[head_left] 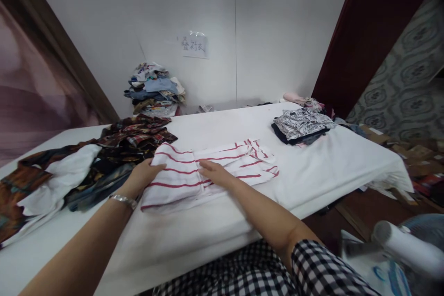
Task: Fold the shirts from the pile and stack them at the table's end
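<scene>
A white shirt [180, 171] with red stripes lies folded into a long strip on the white-covered table, its collar end to the right. At the shirt's left end my left hand [145, 175] grips the edge, thumb on top and the other fingers partly hidden by the cloth. A silver bracelet [124, 200] circles that wrist. My right hand [215, 173] rests on the middle of the shirt, fingers stretched out to the left near a seam, touching the fabric from above.
Loose dark and plaid shirts [138, 132] and a white garment [64, 178] lie on the left. A tall pile of clothes [156, 90] stands by the wall. Folded patterned clothes [301, 124] sit at right. A fan [409, 247] stands below the table's right side.
</scene>
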### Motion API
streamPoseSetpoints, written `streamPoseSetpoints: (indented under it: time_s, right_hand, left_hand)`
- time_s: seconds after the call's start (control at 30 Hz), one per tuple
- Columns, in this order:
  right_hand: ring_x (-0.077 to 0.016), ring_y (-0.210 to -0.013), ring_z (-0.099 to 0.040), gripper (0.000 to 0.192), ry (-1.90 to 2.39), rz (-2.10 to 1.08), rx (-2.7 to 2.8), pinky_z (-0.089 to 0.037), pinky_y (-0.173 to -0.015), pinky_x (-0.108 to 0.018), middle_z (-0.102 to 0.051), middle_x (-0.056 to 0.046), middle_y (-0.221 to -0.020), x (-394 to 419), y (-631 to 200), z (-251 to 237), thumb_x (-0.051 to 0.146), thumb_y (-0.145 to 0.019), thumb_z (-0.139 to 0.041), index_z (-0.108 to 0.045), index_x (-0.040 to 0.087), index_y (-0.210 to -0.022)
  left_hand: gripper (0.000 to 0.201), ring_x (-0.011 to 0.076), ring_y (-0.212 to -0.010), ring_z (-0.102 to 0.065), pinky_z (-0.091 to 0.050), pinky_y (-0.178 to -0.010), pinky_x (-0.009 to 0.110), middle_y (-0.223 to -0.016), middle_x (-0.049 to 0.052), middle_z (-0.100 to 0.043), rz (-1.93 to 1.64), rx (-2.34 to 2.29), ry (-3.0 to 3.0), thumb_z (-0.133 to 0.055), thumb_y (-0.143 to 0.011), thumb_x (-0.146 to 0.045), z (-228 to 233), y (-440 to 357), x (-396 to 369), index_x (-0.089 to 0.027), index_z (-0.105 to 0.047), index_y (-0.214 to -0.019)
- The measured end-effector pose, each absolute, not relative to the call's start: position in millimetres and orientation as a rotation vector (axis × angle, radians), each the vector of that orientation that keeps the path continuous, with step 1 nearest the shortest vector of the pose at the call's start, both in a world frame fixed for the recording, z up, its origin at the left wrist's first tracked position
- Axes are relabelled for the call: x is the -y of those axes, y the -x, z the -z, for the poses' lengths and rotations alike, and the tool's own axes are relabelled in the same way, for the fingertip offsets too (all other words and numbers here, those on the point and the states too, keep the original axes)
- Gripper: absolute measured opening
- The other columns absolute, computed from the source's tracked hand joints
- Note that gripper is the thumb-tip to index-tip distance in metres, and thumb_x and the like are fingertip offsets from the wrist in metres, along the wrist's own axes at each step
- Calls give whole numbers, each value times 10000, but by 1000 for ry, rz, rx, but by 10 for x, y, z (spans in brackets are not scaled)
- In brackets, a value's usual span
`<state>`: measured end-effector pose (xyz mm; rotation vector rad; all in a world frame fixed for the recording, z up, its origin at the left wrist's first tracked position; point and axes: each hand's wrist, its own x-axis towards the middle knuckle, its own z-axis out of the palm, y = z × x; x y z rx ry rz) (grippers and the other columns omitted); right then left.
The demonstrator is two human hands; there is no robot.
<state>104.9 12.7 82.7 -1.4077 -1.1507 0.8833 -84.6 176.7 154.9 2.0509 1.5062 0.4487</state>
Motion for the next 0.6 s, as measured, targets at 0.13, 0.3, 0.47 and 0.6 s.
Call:
streamPoseSetpoints:
  time_s: [0.13, 0.3, 0.47, 0.6]
  right_hand:
    - [-229, -1218, -578, 590, 1094, -973, 799, -429, -1052, -430, -609, -98, -1326, -75, -1168, -1028, 535, -867, -563, -491, 236, -1370]
    - [-272, -1115, -636, 661, 906, -1035, 509, -482, -976, -489, -653, -110, -1251, 271, -1546, -1168, 638, -883, -436, -450, 210, -1386]
    - [-256, -1087, -637, 709, 1062, -933, 313, -498, -958, -460, -647, -93, -1251, 574, -1879, -864, 351, -769, -685, -416, 230, -1415]
    - [-250, -1033, -650, 920, 1187, -861, 313, -516, -931, -443, -635, -73, -1261, 566, -1865, -769, 183, -662, -713, -310, 251, -1487]
  left_hand:
    - [443, 209, -826, -667, -544, -628, 277, -967, 73, -699, -524, -1147, -1788, -669, -726, -385, -1965, 424, -1373, -149, -613, -1097]
    - [639, 204, -932, -673, -570, -808, 366, -1181, 138, -648, -462, -525, -1668, -684, -764, -416, -2112, -180, -801, -170, -485, -1319]
    - [491, 264, -1103, -611, -475, -975, 418, -1276, 132, -617, -591, -804, -1973, -647, -778, -427, -1535, -219, -918, -176, -589, -1196]
    - [520, 280, -1141, -599, -446, -981, 385, -1298, 158, -610, -489, -1114, -1896, -634, -785, -438, -1056, -48, -1046, -154, -574, -1216]
